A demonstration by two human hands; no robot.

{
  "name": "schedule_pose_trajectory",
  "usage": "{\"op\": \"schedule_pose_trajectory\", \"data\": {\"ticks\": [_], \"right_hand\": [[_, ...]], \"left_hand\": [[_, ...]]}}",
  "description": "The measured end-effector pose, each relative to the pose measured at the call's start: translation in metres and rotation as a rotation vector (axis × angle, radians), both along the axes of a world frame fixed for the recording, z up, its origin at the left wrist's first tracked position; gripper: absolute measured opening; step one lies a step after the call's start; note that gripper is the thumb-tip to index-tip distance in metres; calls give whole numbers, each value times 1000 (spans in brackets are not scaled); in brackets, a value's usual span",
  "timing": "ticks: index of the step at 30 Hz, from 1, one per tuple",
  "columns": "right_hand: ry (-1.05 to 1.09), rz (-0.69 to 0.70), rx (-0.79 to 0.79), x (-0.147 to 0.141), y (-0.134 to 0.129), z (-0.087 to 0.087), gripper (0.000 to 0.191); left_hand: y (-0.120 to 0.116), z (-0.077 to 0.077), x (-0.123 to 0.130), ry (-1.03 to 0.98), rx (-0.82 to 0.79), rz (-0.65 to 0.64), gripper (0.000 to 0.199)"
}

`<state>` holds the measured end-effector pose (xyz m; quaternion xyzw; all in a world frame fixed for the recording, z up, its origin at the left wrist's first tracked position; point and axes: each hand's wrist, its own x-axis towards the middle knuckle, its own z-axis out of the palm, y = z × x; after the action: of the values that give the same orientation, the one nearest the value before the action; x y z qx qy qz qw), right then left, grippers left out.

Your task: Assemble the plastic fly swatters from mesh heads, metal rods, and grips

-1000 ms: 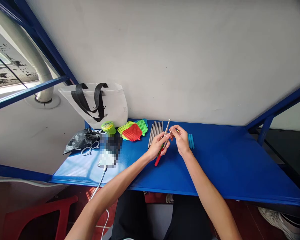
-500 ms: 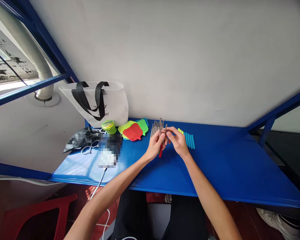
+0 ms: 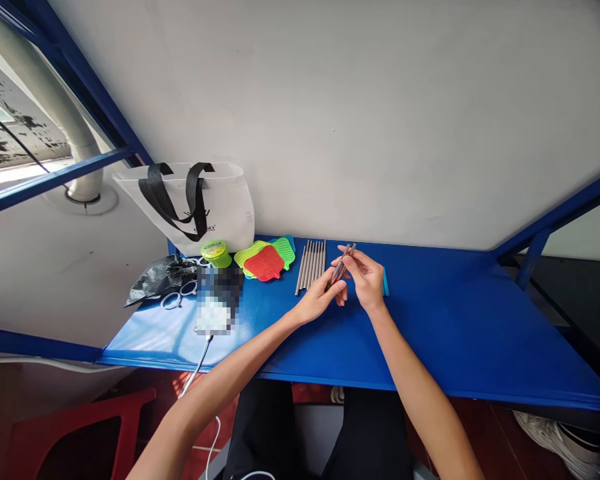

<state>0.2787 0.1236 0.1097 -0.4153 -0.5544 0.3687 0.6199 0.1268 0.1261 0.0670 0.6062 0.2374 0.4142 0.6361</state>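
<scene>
My left hand (image 3: 321,300) is closed around the lower part of a few thin metal rods (image 3: 351,250), held tilted above the table. From the right, my right hand (image 3: 367,279) pinches the same rods near their upper ends. A bit of green shows at my left palm; the rods' lower ends are hidden by the fingers. Just left of the hands, several grey metal rods (image 3: 311,265) lie side by side in a row. Blue tubes (image 3: 386,283) peek out behind my right hand, mostly covered by it.
Fly swatter heads in red (image 3: 263,264), green (image 3: 286,251) and yellow (image 3: 249,253) overlap on the blue table (image 3: 455,320). Left of them are a lime-green tub (image 3: 217,255), a white tote bag (image 3: 227,200), a black plastic bag (image 3: 155,279) and a white cable (image 3: 200,363).
Both hands have shifted slightly right, uncovering more of the metal rod row and covering most of the coloured tubes. The held rods now tilt right, close together; the red handle below them is out of sight.
</scene>
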Motion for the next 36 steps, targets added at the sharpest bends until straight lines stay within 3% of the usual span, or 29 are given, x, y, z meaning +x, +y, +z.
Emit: {"op": "schedule_pose_trajectory", "data": {"ticks": [3,8,13,18,30,36], "right_hand": [[56,4,-3,3,2,1,46],[32,277,-168,6,6,3,56],[-3,274,-211,8,9,1,56],[-76,385,-233,7,11,0,54],[204,148,-244,20,16,3,58],[202,188,-235,21,16,3,56]], "left_hand": [[-3,-4,0,69,-12,-30,57],[-4,-1,-4,52,-78,-106,57],[-5,1,-6,25,-109,-122,58],[-2,-1,-5,11,-131,-87,59],[-8,-4,3,15,-232,-179,67],[-12,-4,3,19,-221,-160,62]]}}
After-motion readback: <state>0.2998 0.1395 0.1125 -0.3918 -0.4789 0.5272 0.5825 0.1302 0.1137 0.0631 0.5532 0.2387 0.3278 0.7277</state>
